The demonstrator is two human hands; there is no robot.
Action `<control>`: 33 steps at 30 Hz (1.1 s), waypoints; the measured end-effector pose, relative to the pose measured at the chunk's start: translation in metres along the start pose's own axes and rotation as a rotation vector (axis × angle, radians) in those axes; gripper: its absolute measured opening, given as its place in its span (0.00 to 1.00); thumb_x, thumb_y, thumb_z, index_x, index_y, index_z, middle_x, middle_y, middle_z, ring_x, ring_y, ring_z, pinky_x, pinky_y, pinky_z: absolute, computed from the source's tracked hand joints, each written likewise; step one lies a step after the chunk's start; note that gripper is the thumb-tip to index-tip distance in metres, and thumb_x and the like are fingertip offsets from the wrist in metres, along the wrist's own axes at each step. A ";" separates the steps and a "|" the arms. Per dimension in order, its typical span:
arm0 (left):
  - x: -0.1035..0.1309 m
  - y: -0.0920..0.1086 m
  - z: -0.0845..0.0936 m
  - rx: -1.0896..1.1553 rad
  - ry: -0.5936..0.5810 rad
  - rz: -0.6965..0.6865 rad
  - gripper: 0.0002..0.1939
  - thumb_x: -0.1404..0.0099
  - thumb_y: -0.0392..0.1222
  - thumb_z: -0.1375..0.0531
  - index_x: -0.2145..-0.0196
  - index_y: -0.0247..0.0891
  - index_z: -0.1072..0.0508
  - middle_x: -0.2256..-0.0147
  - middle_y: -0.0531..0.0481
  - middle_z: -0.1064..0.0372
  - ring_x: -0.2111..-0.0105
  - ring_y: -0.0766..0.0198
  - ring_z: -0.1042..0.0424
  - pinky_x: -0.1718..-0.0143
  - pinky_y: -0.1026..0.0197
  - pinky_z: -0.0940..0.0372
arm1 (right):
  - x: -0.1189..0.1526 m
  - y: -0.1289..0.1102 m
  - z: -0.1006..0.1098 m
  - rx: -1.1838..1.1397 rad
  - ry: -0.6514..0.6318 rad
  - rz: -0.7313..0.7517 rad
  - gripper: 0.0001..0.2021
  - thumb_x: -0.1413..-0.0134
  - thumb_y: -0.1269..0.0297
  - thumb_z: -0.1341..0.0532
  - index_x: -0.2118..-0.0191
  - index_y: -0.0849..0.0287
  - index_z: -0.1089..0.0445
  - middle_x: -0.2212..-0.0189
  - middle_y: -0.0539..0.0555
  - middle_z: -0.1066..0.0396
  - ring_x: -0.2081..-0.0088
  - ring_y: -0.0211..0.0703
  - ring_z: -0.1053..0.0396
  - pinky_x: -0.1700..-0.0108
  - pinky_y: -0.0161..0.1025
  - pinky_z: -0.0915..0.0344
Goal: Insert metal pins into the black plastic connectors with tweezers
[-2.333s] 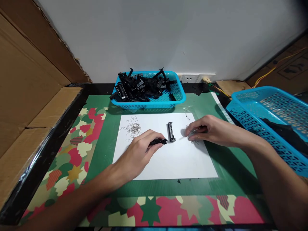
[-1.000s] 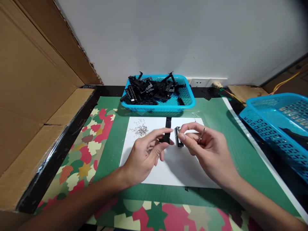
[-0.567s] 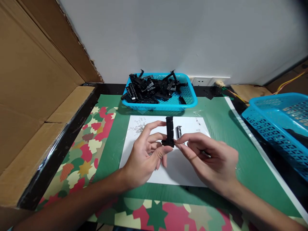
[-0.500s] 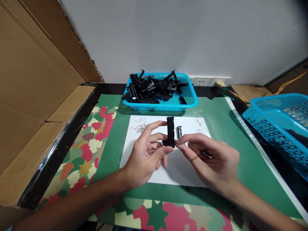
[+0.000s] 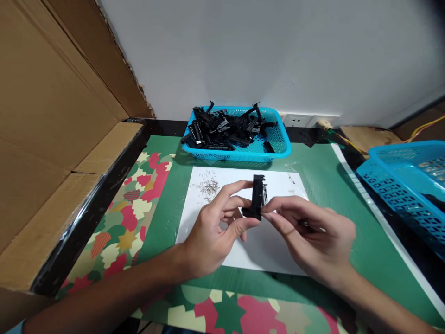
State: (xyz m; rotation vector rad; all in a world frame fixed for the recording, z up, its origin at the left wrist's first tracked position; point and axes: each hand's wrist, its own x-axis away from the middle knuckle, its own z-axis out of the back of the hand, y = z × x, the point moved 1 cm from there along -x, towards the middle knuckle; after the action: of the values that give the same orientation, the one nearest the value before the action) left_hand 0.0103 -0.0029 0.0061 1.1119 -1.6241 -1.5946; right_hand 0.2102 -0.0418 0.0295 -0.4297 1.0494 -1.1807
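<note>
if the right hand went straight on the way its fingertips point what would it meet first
The black part in the left hand; the right hand seems to touch it, though depth is unclear.

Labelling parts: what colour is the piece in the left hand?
The piece is black; head view.

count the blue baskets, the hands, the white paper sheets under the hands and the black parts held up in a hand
Blue baskets: 2
Hands: 2 (left hand, right hand)
White paper sheet: 1
Held black part: 1
Total: 6
</note>
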 end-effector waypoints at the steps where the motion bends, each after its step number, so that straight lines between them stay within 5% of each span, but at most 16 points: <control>1: 0.000 0.000 0.000 -0.007 0.005 -0.010 0.29 0.27 0.50 0.32 0.33 0.44 0.33 0.54 0.44 0.20 0.73 0.68 0.26 0.74 0.66 0.31 | 0.000 0.001 0.000 -0.009 -0.001 -0.003 0.03 0.34 0.65 0.32 0.60 0.53 0.19 0.81 0.46 0.35 0.82 0.34 0.44 0.79 0.35 0.48; 11: -0.001 0.001 0.000 -0.018 0.022 -0.018 0.30 0.28 0.50 0.31 0.34 0.44 0.34 0.54 0.43 0.20 0.70 0.65 0.24 0.73 0.65 0.29 | 0.002 0.001 0.000 -0.014 0.027 -0.043 0.05 0.35 0.63 0.31 0.63 0.54 0.18 0.79 0.50 0.29 0.79 0.38 0.39 0.77 0.37 0.45; 24: -0.004 0.002 0.000 0.020 0.107 0.003 0.28 0.32 0.52 0.28 0.40 0.41 0.29 0.61 0.47 0.19 0.76 0.68 0.26 0.75 0.65 0.29 | -0.007 -0.002 -0.003 -0.098 -0.056 -0.092 0.11 0.34 0.60 0.32 0.68 0.55 0.18 0.83 0.47 0.42 0.79 0.36 0.50 0.77 0.37 0.50; 27: -0.005 0.004 0.000 0.042 0.090 0.025 0.27 0.32 0.52 0.28 0.41 0.42 0.29 0.61 0.47 0.19 0.76 0.67 0.26 0.75 0.65 0.29 | -0.008 -0.001 -0.003 -0.112 -0.064 -0.060 0.09 0.34 0.61 0.32 0.67 0.55 0.17 0.80 0.49 0.35 0.79 0.37 0.45 0.76 0.37 0.45; 33: -0.009 0.007 0.002 0.146 0.049 0.093 0.30 0.32 0.52 0.28 0.39 0.41 0.31 0.59 0.44 0.18 0.78 0.69 0.28 0.78 0.66 0.34 | -0.012 0.004 0.008 -0.055 -0.006 -0.110 0.05 0.38 0.59 0.28 0.60 0.52 0.18 0.81 0.45 0.44 0.79 0.37 0.48 0.77 0.38 0.50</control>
State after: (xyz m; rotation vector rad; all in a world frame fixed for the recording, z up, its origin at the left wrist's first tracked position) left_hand 0.0119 0.0051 0.0136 1.1226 -1.7567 -1.3977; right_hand 0.2193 -0.0312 0.0355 -0.5392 1.0662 -1.2490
